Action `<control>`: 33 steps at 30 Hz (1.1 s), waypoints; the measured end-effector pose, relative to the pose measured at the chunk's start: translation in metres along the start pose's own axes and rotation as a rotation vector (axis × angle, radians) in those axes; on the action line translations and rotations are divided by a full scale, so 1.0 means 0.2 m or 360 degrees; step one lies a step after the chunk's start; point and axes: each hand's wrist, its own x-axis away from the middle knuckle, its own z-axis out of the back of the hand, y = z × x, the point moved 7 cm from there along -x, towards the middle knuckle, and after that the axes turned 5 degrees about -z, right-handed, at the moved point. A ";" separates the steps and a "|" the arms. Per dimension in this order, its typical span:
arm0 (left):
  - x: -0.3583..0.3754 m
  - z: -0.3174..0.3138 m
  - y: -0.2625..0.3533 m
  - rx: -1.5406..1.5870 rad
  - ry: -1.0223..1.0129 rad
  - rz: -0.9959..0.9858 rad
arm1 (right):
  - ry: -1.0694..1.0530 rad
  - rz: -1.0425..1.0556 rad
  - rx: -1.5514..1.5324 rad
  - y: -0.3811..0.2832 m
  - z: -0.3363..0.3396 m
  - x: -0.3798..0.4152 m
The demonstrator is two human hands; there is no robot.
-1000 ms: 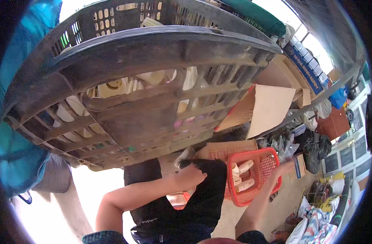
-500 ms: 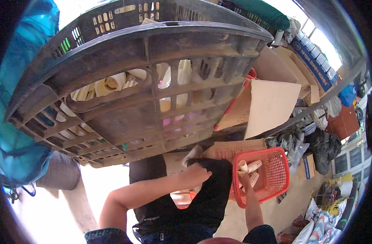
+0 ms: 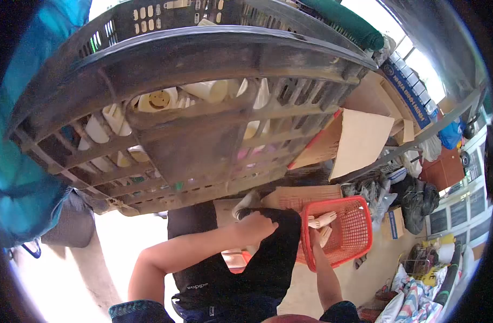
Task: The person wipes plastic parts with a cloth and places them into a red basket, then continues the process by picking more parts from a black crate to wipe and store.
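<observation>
My left hand (image 3: 255, 228) rests on the knee of my black trousers (image 3: 276, 245), its fingers curled closed. Whether anything is inside them is hidden. My right hand (image 3: 315, 238) reaches over the near rim of a red plastic basket (image 3: 367, 229), its fingertips down among the contents. Beside those fingers lie cream plastic pieces (image 3: 325, 219) that look like small hands with ribbed fingers. The right fingers are too small and overlapped to show a grip.
A big dark slatted crate (image 3: 198, 145) fills the upper view, with cream plastic parts (image 3: 157, 100) behind its openings. Cardboard boxes (image 3: 362, 142) stand to its right. Dark plastic bags (image 3: 416, 199) and striped sacks (image 3: 405, 288) lie farther right; a grey bin (image 3: 68, 223) stands left.
The cream cylinder that showed by my right hand in the basket is out of sight now. My left hand stays on the knee. The whole view has shifted slightly.
</observation>
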 end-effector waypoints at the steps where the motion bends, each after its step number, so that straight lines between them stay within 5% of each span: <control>1: 0.01 -0.01 0.01 0.0003 0.0020 -0.0009 | -0.0359 0.0125 -0.0153 -0.08 0.13 -0.07; 3: 0.02 0.02 0.00 -0.0076 0.0315 -0.0074 | -0.1152 0.0233 -0.0507 -0.25 0.45 -0.16; 4: 0.03 0.05 0.00 -0.0080 0.0351 -0.0066 | -0.0810 0.0093 -0.1193 -0.27 0.85 -0.20; 7: 0.04 0.04 0.01 -0.0012 0.0241 -0.0069 | -0.0280 0.0107 -0.1634 -0.07 1.36 -0.43; 9: 0.04 0.03 0.00 0.0013 0.0373 -0.0132 | 0.0207 0.0222 -0.1676 -0.06 2.03 -0.54; 12: 0.05 0.06 0.01 -0.0080 0.0339 -0.0095 | 0.1110 -0.0086 -0.1181 0.06 2.85 -0.64; 13: 0.05 0.05 0.02 -0.0073 0.0337 -0.0105 | 0.1198 -0.0212 -0.2010 0.07 2.99 -0.67; 14: 0.04 0.04 0.01 -0.0065 0.0334 -0.0103 | 0.1534 0.0083 -0.1123 -0.03 3.26 -0.64; 16: 0.02 0.03 0.01 -0.0067 0.0329 -0.0106 | 0.1879 0.0365 -0.0271 -0.28 3.61 -0.64; 21: 0.00 0.04 0.00 0.0008 0.0331 -0.0089 | 0.1609 0.1037 -0.1068 -1.06 4.11 -0.79; 22: -0.01 0.04 0.00 -0.0007 0.0321 -0.0098 | 0.1368 0.1208 -0.1531 -1.17 4.11 -0.92; 23: -0.01 0.04 -0.02 -0.0004 0.0335 -0.0089 | 0.0674 0.1224 -0.2267 -1.32 4.07 -1.04; 27: 0.01 0.06 -0.02 -0.0026 0.0334 -0.0089 | -0.0115 0.1554 -0.1380 -1.93 3.91 -1.05; 29: 0.02 0.05 -0.02 -0.0030 0.0351 -0.0104 | 0.0027 0.2034 -0.0862 -2.08 3.88 -0.88; 33: 0.03 0.04 -0.02 -0.0028 0.0380 -0.0065 | -0.0109 0.1876 -0.0164 -2.13 3.85 -0.80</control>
